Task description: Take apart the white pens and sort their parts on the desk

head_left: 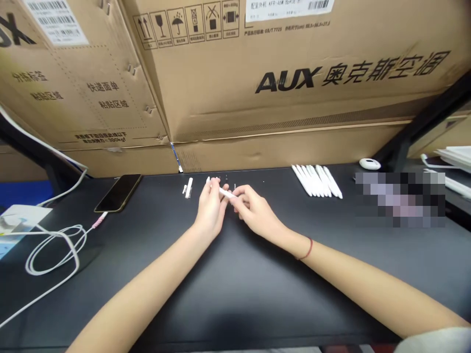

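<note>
A slim white pen (227,193) spans the gap between my two hands above the black desk. My left hand (211,206) is closed round its left part, and a white tip shows above the fingers. At the other end, my right hand (253,210) pinches the pen between thumb and fingers. Just left of my left hand lie a short white pen part (189,187) and smaller white bits. Tiny dark pieces (226,177) lie beyond my hands. A row of several white pens (317,181) rests farther right.
A phone (119,192) with a white cable (79,245) lies on the left. Large cardboard boxes (235,113) stand along the back edge of the desk (235,294). A white oval object (370,163) sits back right, near a blurred-out patch. A black frame bar (415,127) slants at the right.
</note>
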A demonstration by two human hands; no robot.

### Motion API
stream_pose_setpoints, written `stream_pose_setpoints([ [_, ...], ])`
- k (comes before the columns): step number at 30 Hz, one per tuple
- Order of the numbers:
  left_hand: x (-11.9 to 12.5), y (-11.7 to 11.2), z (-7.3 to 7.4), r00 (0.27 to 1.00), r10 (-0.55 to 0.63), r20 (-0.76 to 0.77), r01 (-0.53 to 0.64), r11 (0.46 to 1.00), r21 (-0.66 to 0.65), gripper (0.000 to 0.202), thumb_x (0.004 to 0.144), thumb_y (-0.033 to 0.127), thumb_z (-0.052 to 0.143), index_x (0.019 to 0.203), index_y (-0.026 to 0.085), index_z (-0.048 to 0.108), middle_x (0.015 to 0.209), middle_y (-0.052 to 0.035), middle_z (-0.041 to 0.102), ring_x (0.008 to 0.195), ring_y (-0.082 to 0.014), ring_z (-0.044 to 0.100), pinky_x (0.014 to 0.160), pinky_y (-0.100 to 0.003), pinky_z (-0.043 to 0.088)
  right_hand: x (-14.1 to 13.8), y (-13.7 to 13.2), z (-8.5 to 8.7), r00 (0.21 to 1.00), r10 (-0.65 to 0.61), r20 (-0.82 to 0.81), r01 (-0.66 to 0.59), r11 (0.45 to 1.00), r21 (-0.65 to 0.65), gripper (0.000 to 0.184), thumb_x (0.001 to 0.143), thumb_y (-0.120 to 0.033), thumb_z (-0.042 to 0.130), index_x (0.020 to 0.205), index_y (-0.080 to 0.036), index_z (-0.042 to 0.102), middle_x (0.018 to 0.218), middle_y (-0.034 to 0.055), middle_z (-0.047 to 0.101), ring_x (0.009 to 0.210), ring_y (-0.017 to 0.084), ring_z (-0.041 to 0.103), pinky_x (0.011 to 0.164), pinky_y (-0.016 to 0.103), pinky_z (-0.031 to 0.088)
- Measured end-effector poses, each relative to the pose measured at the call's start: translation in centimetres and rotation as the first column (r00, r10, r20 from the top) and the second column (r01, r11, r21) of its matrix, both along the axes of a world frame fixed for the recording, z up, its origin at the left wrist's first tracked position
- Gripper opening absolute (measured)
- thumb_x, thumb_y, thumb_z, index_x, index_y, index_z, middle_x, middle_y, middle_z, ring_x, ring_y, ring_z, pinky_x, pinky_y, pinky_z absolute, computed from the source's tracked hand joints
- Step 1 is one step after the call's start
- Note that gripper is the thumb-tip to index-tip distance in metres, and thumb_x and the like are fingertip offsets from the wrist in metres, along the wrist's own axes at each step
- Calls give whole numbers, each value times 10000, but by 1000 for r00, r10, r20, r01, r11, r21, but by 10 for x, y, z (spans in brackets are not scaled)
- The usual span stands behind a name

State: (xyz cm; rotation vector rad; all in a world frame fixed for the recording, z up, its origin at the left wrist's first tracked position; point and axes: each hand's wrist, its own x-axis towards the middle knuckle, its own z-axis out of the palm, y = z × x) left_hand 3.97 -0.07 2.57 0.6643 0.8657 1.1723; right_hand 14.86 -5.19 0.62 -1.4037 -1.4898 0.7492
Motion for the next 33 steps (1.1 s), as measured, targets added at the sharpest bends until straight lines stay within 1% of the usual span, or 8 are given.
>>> stream_pose_setpoints([
  [5,-5,-25,-13,986,-156,56,165,962,-217,168,916,183,493,777,136,574,744,-28,574,673,-84,588,649,-189,505,9,-2,-2,977,-210,39,199,961,194,231,914,-384,413,919,-206,560,745,16,607,629,144,556,611,269,453],
  [9,-6,-27,-14,971,-206,117,233,923,-306,199,926,166,447,781,124,577,646,-16,533,539,-76,536,488,-166,440,12,-3,1,951,-219,216,132,925,357,270,933,-340,364,925,-209,599,840,57,646,731,177,600,711,311,485],
  [12,-8,-24,-15,965,-214,155,254,911,-325,234,935,169,410,749,129,545,624,-14,514,500,-73,498,432,-161,398,12,-4,5,933,-234,273,103,902,420,284,943,-319,351,934,-204,610,845,61,651,731,175,604,708,307,490],
  [17,-10,-22,-16,960,-214,182,266,899,-349,263,941,172,385,714,126,510,622,-16,506,476,-60,462,419,-157,381,15,-7,17,906,-306,291,107,833,542,261,938,-251,357,954,-194,611,775,53,633,652,160,583,646,296,486],
  [20,-10,-22,-14,957,-222,186,277,889,-366,256,940,188,391,744,117,539,639,-25,522,485,-65,480,431,-160,401,15,-9,20,887,-312,342,48,797,603,256,927,-221,358,1001,-197,601,767,54,633,647,164,586,640,304,492],
  [24,-11,-21,-13,950,-251,187,305,871,-384,261,942,210,386,818,107,591,690,-54,567,528,-87,523,471,-181,450,13,-10,15,847,-307,434,-28,791,612,249,911,-217,373,1061,-205,572,837,69,660,682,177,602,666,318,507],
  [30,-10,-23,-12,945,-270,187,322,872,-369,219,903,120,417,763,100,584,667,-38,551,522,-71,515,471,-165,440,13,-9,17,840,-344,420,12,785,619,213,905,-221,385,1007,-209,571,844,73,668,694,177,618,665,309,512],
  [33,-14,-22,-6,946,-278,164,317,895,-313,169,857,57,488,737,100,598,653,-24,553,518,-54,514,465,-142,437,14,-11,22,850,-375,371,58,766,641,168,907,-231,406,934,-207,570,776,54,654,624,153,596,612,282,493],
])
